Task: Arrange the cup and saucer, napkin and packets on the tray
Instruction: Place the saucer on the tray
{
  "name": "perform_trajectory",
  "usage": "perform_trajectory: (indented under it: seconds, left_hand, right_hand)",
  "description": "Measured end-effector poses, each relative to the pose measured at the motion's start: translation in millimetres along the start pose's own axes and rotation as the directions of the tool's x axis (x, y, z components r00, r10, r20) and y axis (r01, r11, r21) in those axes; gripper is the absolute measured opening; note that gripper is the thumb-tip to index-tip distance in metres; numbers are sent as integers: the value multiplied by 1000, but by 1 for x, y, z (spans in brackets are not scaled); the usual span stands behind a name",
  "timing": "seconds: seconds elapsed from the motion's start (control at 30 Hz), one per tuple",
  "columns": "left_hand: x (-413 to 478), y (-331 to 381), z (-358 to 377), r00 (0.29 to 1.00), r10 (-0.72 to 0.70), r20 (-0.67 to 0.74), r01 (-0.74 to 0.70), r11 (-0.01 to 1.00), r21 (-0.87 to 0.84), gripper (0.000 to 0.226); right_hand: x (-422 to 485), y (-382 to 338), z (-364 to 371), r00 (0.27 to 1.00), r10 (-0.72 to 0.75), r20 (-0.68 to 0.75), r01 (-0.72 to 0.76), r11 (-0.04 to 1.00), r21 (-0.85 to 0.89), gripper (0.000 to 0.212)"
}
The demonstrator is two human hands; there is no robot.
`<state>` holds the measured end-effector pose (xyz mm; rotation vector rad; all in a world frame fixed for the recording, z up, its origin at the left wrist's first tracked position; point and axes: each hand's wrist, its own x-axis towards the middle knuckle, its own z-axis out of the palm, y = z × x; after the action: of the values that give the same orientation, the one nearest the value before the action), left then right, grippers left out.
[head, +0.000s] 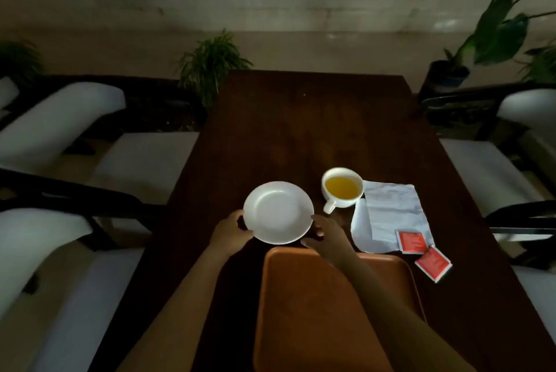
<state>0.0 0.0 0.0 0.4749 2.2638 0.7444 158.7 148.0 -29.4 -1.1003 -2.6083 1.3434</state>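
Note:
A white saucer (278, 212) sits just beyond the far edge of the brown tray (304, 305). My left hand (230, 231) grips its near-left rim and my right hand (326, 236) touches its right rim. A white cup (341, 188) of yellow liquid stands to the right of the saucer, handle toward me. A white napkin (391, 215) lies unfolded further right. One red packet (411, 241) rests on the napkin's near corner, and a second red packet (433, 263) lies on the table beside the tray. The tray holds nothing.
The dark wooden table (301, 130) stretches away from me. White-cushioned chairs (60, 118) line both sides. Potted plants (210, 64) stand beyond the far end and at the right.

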Motion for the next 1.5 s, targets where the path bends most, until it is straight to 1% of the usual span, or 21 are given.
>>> perform_trajectory:
  seconds: [0.07,0.17,0.3,0.37,0.47,0.67,0.77,0.9,1.07,1.2,1.37,1.5]
  left_hand:
    - [10,-4,1,999,-35,-22,34,997,-66,67]
    - [29,-10,8,996,-88,-18,84,982,-172,71]
    - [51,-13,16,994,-93,-58,64,921,-383,71]
    - [61,-13,17,993,-98,-67,59,899,-433,68]
    - [75,-14,18,991,-103,-84,57,901,-430,65]
    - [88,-14,17,989,-141,-45,107,890,-444,66]
    - [84,-10,16,987,-149,-56,102,865,-492,60]
    - [68,-2,6,993,-94,-76,39,840,-541,56]
    - [39,7,-2,992,-74,-101,-1,801,-599,55]
    - [15,7,-1,993,-57,-99,-11,814,-580,55]
    - [-20,-3,22,990,-91,-104,22,844,-535,61]
    - [-50,-20,48,983,-111,-149,21,863,-505,61]
  right_hand:
    - [6,-1,6,998,45,-34,-46,999,-20,70]
    - [14,-3,14,994,94,-55,-95,995,-13,71]
    - [30,-5,21,985,134,-113,-130,991,43,64]
    - [38,-5,24,976,171,-137,-163,984,66,59]
    - [46,-6,28,964,214,-158,-201,975,90,55]
    - [52,-9,33,942,284,-181,-261,955,139,50]
    - [49,-8,33,944,263,-201,-236,960,150,48]
    - [44,-9,27,952,208,-224,-174,971,163,45]
    - [29,-12,12,961,172,-218,-141,979,150,53]
    - [7,-9,0,963,146,-228,-119,984,130,50]
    - [-33,2,-10,968,91,-235,-68,992,106,58]
    - [-64,16,-7,967,137,-213,-114,987,114,61]
